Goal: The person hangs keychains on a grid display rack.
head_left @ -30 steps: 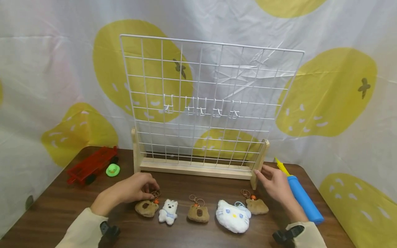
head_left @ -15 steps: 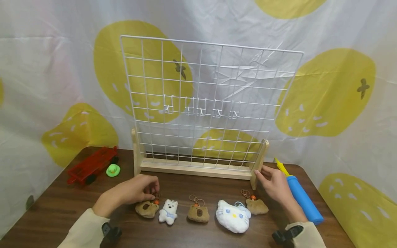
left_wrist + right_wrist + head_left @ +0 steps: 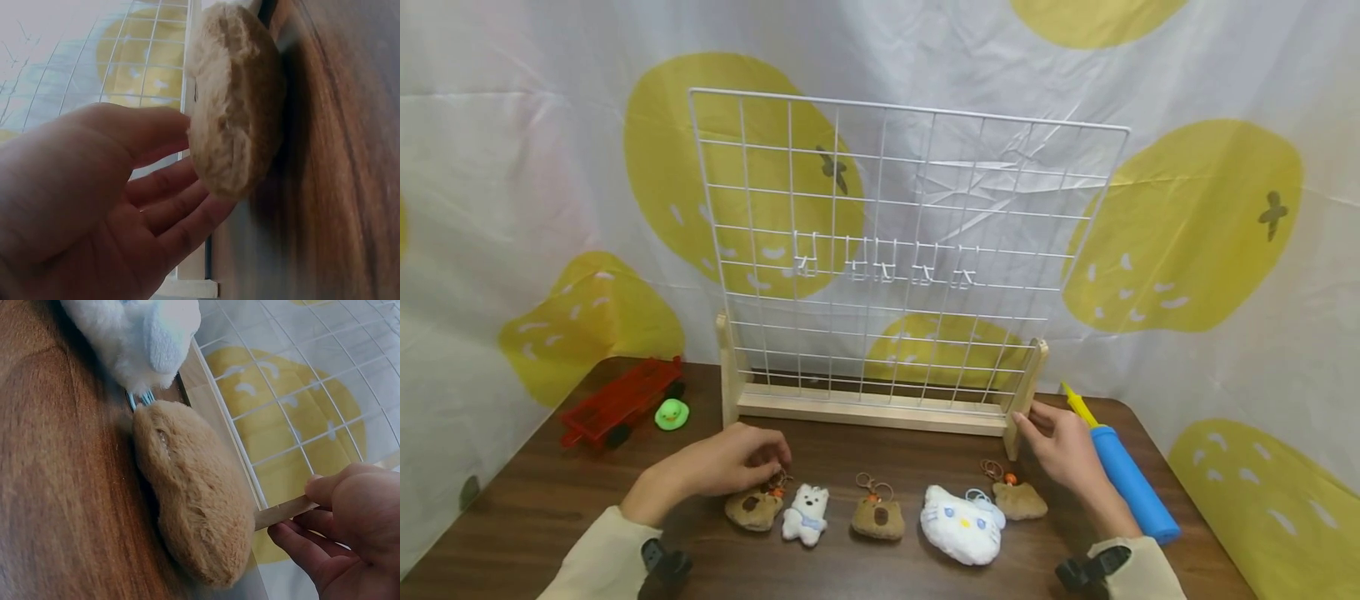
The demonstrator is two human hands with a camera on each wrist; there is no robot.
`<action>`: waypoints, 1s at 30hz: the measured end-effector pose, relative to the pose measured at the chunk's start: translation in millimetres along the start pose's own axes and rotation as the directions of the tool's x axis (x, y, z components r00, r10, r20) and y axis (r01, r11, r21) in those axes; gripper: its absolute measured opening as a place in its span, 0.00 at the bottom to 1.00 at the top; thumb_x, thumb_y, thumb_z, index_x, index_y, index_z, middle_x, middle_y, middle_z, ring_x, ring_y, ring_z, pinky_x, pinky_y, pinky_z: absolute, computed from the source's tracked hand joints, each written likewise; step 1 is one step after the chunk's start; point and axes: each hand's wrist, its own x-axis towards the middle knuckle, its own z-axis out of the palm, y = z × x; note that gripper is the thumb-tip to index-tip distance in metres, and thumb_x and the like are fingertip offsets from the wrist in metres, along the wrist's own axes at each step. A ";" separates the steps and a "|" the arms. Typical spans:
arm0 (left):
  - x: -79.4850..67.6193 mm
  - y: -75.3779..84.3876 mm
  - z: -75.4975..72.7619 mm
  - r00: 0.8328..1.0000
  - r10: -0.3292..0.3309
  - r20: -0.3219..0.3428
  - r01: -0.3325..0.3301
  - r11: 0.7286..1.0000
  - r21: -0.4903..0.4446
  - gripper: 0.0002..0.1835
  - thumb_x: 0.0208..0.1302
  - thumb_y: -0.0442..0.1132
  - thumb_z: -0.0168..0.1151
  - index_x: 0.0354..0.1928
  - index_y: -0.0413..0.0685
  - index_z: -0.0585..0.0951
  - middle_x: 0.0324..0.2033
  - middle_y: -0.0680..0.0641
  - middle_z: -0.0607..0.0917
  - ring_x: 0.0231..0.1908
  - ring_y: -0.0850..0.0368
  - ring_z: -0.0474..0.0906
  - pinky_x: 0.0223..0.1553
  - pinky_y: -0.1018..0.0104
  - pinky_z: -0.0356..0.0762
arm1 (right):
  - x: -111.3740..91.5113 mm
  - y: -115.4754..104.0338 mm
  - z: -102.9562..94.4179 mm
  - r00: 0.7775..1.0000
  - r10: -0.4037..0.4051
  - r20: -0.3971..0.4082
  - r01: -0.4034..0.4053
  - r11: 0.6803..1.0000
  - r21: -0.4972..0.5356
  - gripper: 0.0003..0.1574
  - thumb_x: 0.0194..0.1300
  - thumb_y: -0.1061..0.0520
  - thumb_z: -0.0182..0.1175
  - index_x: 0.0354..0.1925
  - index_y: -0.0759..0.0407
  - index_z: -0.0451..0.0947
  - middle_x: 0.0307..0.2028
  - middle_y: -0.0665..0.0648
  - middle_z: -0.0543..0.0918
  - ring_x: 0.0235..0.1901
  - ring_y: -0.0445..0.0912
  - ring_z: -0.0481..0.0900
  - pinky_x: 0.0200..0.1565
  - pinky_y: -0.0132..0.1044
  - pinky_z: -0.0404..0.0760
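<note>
Right grip (image 3: 1063,448) pinches a wooden upright (image 3: 1030,380); left grip (image 3: 741,457) is at a brown plush (image 3: 756,515), its hold unclear.

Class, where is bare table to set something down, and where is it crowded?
Bare: between the stand and middle brown plush; nearer than the bear, between the sleeves. Crowded: around the left hand, and at right, with cat plush, right brown plush, right hand and pump.

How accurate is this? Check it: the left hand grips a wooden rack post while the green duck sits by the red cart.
Wrong hand: the head view shows the right hand gripping a wooden rack post, while the green duck sits by the red cart.
</note>
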 end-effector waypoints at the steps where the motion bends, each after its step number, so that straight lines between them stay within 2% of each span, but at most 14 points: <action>1: 0.5 1.1 0.6 1.000 0.000 -0.002 0.000 1.000 0.001 0.06 0.75 0.39 0.69 0.49 0.47 0.86 0.36 0.57 0.88 0.36 0.71 0.82 0.39 0.70 0.85 | -0.1 -0.2 0.0 1.000 0.001 0.001 -0.001 1.000 -0.002 0.31 0.81 0.50 0.64 0.69 0.70 0.79 0.59 0.71 0.88 0.58 0.67 0.88 0.56 0.62 0.89; 4: 2.4 3.6 2.8 1.000 -0.009 -0.007 0.009 1.000 0.000 0.10 0.72 0.42 0.74 0.48 0.46 0.86 0.33 0.57 0.86 0.34 0.71 0.79 0.36 0.72 0.83 | -0.6 -0.8 -0.2 1.000 0.014 0.001 -0.014 1.000 -0.006 0.32 0.81 0.49 0.64 0.70 0.69 0.78 0.59 0.71 0.87 0.58 0.67 0.88 0.56 0.63 0.88; 8: 4.4 4.3 6.2 1.000 -0.012 -0.024 0.013 1.000 0.010 0.08 0.69 0.36 0.75 0.46 0.46 0.86 0.33 0.57 0.87 0.33 0.71 0.79 0.35 0.73 0.82 | -1.4 -1.7 -0.2 1.000 0.023 0.006 -0.023 1.000 -0.005 0.33 0.81 0.49 0.64 0.71 0.69 0.77 0.60 0.72 0.87 0.59 0.67 0.88 0.56 0.62 0.88; 13: 6.0 4.5 8.6 0.996 0.021 -0.081 -0.018 0.999 0.038 0.07 0.65 0.29 0.74 0.42 0.45 0.87 0.32 0.54 0.90 0.33 0.70 0.82 0.35 0.72 0.86 | -0.9 -2.1 0.5 1.000 0.016 0.004 -0.016 1.000 -0.004 0.32 0.81 0.49 0.64 0.71 0.69 0.77 0.60 0.71 0.87 0.59 0.67 0.88 0.56 0.62 0.89; 23: 7.9 11.8 3.8 0.982 0.001 -0.188 0.003 1.000 0.022 0.07 0.65 0.29 0.75 0.39 0.49 0.87 0.31 0.56 0.90 0.33 0.70 0.83 0.36 0.69 0.88 | -2.2 -2.3 1.3 1.000 0.019 0.001 -0.019 1.000 0.009 0.31 0.81 0.49 0.63 0.70 0.69 0.78 0.60 0.71 0.87 0.59 0.66 0.88 0.55 0.61 0.89; 27: 9.3 15.8 -0.7 0.964 -0.018 -0.264 0.013 1.000 -0.024 0.06 0.67 0.32 0.75 0.41 0.49 0.88 0.34 0.56 0.91 0.35 0.68 0.86 0.39 0.70 0.88 | -2.1 -2.3 1.5 1.000 0.014 -0.005 -0.014 1.000 0.011 0.31 0.81 0.49 0.63 0.70 0.69 0.78 0.60 0.71 0.87 0.59 0.66 0.88 0.56 0.61 0.89; 30: 12.2 23.0 -6.1 0.934 -0.039 -0.354 0.012 0.997 -0.078 0.06 0.68 0.33 0.75 0.43 0.49 0.88 0.36 0.54 0.92 0.37 0.65 0.88 0.40 0.70 0.89 | -2.0 -1.5 1.7 1.000 0.010 -0.005 -0.010 1.000 0.013 0.31 0.82 0.49 0.63 0.71 0.69 0.78 0.59 0.71 0.87 0.59 0.66 0.88 0.55 0.61 0.89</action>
